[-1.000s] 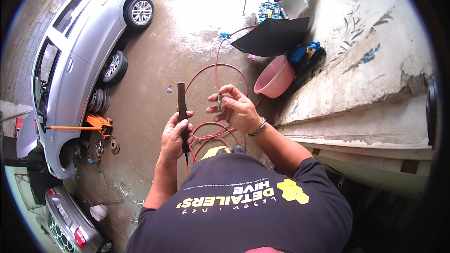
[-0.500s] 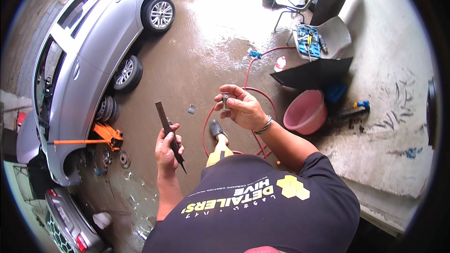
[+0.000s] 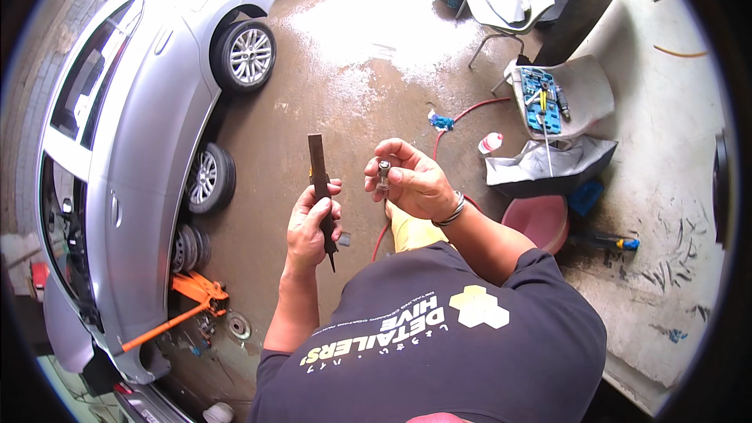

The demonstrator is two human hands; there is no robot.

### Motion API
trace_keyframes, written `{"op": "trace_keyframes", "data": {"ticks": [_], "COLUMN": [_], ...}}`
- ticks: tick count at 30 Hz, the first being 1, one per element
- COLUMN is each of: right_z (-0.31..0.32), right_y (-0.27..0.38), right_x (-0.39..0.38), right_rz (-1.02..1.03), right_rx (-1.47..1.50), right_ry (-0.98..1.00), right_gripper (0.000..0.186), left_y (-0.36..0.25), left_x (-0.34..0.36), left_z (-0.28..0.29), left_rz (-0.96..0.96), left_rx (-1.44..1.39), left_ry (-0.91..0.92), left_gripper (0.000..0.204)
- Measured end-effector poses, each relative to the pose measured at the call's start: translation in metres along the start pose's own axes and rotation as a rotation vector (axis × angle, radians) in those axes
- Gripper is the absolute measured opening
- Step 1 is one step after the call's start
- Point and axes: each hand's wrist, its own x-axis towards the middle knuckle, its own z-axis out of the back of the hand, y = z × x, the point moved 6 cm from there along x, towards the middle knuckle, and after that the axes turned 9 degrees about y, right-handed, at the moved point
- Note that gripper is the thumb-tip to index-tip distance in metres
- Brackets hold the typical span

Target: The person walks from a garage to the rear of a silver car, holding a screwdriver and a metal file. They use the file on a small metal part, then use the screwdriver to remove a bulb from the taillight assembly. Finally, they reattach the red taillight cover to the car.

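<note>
My left hand (image 3: 312, 227) is closed around a dark flat metal file (image 3: 316, 153). The file stands nearly upright in the picture, its broad end away from me and its pointed tang toward me. To its right, my right hand (image 3: 421, 185) pinches a small shiny metal cylinder (image 3: 383, 175) between thumb and fingers. Whether that piece is a socket or a pin I cannot make out. File and cylinder are apart, a short gap between them, both held in front of my chest.
A silver car (image 3: 149, 110) stands at left, with a loose wheel (image 3: 211, 176) and an orange floor jack (image 3: 197, 294) beside it. At right, a chair (image 3: 587, 90) bears a blue tool case (image 3: 540, 102); nearer are a pink basin (image 3: 540, 219) and a red hose (image 3: 479, 106).
My left hand has brought the file rightward, closer to the metal cylinder, and the file is more upright. The car and chairs have shifted in view as I moved.
</note>
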Motion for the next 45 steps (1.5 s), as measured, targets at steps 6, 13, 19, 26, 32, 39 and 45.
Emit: {"op": "trace_keyframes", "data": {"ticks": [6,13,19,26,32,39,45], "right_z": [0.128,0.225,0.340,0.502,0.612,0.827,0.943], "right_y": [0.077,0.199,0.296,0.431,0.577,0.780,0.986], "right_x": [0.170,0.386,0.539,0.702,0.770,0.832,1.009], "right_rz": [0.015,-0.005,0.024,0.112,0.191,0.406,0.233], "right_rx": [-0.093,-0.186,-0.269,-0.384,-0.239,-0.068,-0.301], "right_ry": [0.010,0.057,0.049,-0.218,-0.409,-0.629,-0.601], "right_gripper": [0.041,0.044,0.035,0.021,0.022,0.017,0.013], "left_y": [-0.065,-0.155,-0.196,-0.270,-0.336,-0.332,-0.353], "left_x": [0.183,0.359,0.555,0.908,1.207,1.517,1.720], "left_z": [0.085,0.164,0.236,0.238,0.134,0.107,0.120], "left_rz": [0.013,0.050,0.110,0.155,0.242,0.373,0.380], "left_rx": [0.120,0.070,0.109,0.263,0.336,0.363,0.387], "left_ry": [-0.064,-0.250,-0.264,-0.009,0.390,0.493,0.189], "left_gripper": [0.021,0.022,0.026,0.026,0.022,0.024,0.020]}}
